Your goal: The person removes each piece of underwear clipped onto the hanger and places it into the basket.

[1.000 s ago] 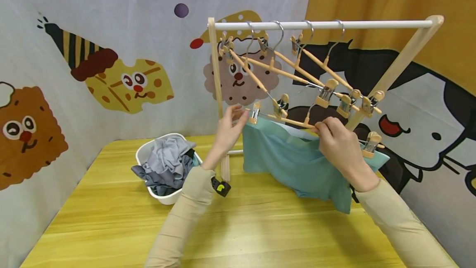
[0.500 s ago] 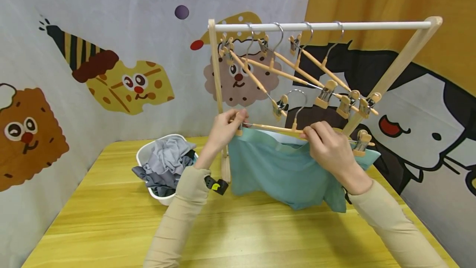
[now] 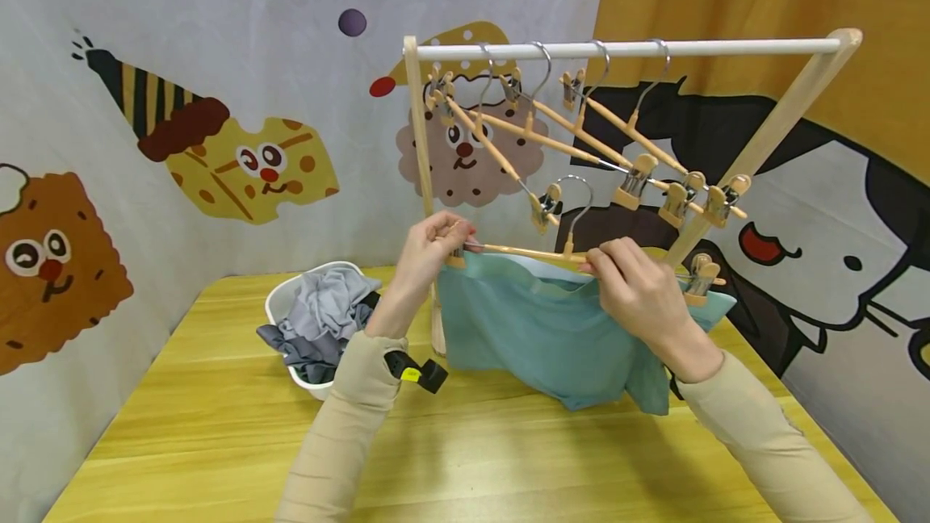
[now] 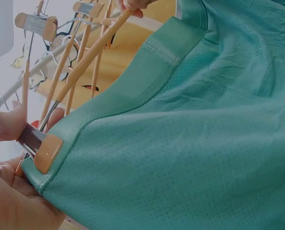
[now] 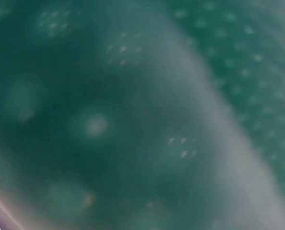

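Note:
A pair of teal mesh shorts (image 3: 538, 329) hangs by its waistband from a wooden clip hanger (image 3: 534, 252), in front of the rack. My left hand (image 3: 429, 253) pinches the hanger's left clip (image 4: 47, 152), whose wooden jaw bites the corner of the waistband in the left wrist view. My right hand (image 3: 639, 289) grips the hanger bar just right of its metal hook (image 3: 587, 200). Past that hand, the right clip (image 3: 701, 279) holds the other end of the waistband. Blurred teal fabric (image 5: 133, 115) fills the right wrist view.
Several bare clip hangers (image 3: 574, 131) hang at a slant from the white rod (image 3: 625, 49) of a wooden rack (image 3: 770, 135). At the left, a white basket (image 3: 279, 297) holds crumpled grey clothes (image 3: 323, 313). All stand on a yellow wood-grain table (image 3: 218, 442).
The hanger and shorts have shifted left and slightly down, so the hook shows below the rack's hangers. My left hand has closed over the left clip. My right hand has moved slightly left with the bar.

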A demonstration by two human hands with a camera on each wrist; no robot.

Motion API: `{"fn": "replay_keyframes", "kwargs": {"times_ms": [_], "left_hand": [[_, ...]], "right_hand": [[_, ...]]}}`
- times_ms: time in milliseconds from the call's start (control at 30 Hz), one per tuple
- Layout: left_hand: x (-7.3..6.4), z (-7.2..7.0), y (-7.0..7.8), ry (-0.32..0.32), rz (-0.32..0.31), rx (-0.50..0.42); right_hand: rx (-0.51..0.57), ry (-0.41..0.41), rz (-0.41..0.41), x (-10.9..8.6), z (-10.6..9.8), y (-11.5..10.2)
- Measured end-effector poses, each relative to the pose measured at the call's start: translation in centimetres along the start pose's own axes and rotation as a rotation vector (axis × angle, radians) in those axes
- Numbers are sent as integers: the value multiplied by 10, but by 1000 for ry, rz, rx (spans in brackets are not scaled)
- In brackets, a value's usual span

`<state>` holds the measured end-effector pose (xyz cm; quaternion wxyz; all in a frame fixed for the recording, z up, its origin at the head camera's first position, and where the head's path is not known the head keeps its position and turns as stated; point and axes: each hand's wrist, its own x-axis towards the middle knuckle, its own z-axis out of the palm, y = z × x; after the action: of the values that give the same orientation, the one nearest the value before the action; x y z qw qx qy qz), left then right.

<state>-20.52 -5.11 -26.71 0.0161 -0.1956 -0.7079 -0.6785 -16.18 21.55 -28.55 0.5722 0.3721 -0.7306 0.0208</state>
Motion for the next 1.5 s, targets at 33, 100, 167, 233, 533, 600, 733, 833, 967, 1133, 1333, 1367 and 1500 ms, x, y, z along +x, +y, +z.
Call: {"fn": "replay_keyframes", "kwargs": {"times_ms": [33,100,167,233,533,600,733,833,967,1133,1333,1367,1500], "left_hand": [[-1,0,1,3,6,0],[-3,-1,3,5,23,-2],[-4,-1,4,7,34,-8],[-5,-2,5,13,40,-17],[-6,-4,3,26,51,-25],[-6,-4,2,28,57,-27],[-6,-4,0,35,60,-29],[-6,-5,-1,40,57,-22],[-7,-4,-1,47,60,-20],[-7,-5,0,51,60,-14],[-7,-7,1,39,75,-24],[-7,-7,1,35,80,-30],[-6,-8,1,22,86,-20]], "right_hand": [[2,-1,1,0,0,0],[6,-2,3,2,-1,-1],[7,-3,0,3,-1,-2],[6,-1,-4,4,-1,-3],[7,4,-15,6,-1,-4],[9,2,-14,6,-1,-4],[10,-2,-15,5,-1,-5],[9,-4,-16,5,0,-5],[10,-5,-18,5,0,-6],[18,-1,-25,6,0,-6],[12,15,-36,8,2,-5],[10,17,-36,9,2,-5],[12,15,-34,9,2,-5]]}}
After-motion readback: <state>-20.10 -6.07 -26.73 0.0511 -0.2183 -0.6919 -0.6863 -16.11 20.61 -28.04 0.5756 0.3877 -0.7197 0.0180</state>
